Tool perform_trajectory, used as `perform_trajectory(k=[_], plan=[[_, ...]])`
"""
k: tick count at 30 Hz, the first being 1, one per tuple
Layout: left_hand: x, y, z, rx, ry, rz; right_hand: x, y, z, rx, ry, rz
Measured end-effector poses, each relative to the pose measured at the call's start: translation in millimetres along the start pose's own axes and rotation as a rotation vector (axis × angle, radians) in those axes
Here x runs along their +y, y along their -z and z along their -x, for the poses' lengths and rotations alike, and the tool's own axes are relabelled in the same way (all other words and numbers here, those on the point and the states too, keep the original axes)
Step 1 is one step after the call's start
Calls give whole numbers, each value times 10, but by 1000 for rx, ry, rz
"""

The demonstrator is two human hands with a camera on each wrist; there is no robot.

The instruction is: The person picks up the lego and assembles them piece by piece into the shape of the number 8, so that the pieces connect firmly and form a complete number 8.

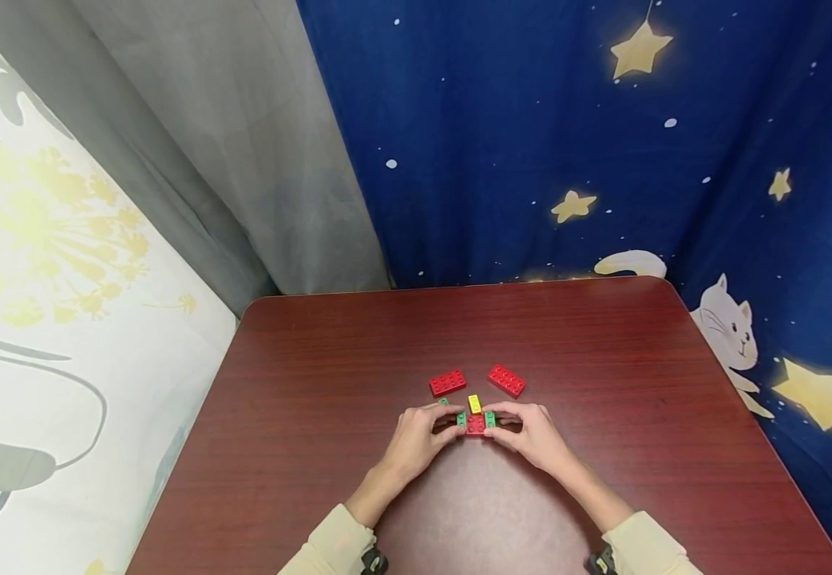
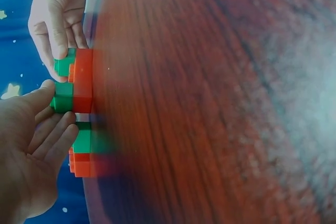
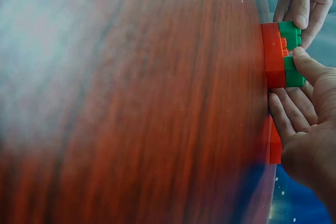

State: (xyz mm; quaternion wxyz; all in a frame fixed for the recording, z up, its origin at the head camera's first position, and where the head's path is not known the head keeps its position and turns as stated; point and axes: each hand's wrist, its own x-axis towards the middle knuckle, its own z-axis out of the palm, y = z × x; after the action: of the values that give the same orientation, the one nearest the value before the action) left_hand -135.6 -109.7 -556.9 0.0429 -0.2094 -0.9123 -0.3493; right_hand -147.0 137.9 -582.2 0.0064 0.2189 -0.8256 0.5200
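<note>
In the head view a red toy brick (image 1: 476, 426) lies on the table between both hands, a green brick on each end and bare studs in the middle. My left hand (image 1: 414, 438) pinches the left green brick (image 1: 461, 419) between thumb and fingers. On the other end, my right hand (image 1: 536, 438) pinches the right green brick (image 1: 489, 419). The left wrist view shows both green bricks seated on top of the red brick (image 2: 83, 85). Just behind it is a yellow brick (image 1: 475, 404). Another green brick (image 1: 443, 402) is partly hidden by my left hand.
Two loose red bricks, a left one (image 1: 448, 382) and a right one (image 1: 506, 381), lie farther back on the brown table (image 1: 301, 359). A blue star-patterned curtain (image 1: 488, 160) hangs behind the table's far edge. Grey fabric (image 1: 243, 160) hangs at the left.
</note>
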Motion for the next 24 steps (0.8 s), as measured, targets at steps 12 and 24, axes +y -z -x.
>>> perform_trajectory(k=[12, 24], plan=[[-24, 73, -56, 35, -29, 49, -4, 5, -6, -4, -7, -50], [-173, 160, -210, 135, -9, 83, 21, -7, -1, 5, -22, -44]])
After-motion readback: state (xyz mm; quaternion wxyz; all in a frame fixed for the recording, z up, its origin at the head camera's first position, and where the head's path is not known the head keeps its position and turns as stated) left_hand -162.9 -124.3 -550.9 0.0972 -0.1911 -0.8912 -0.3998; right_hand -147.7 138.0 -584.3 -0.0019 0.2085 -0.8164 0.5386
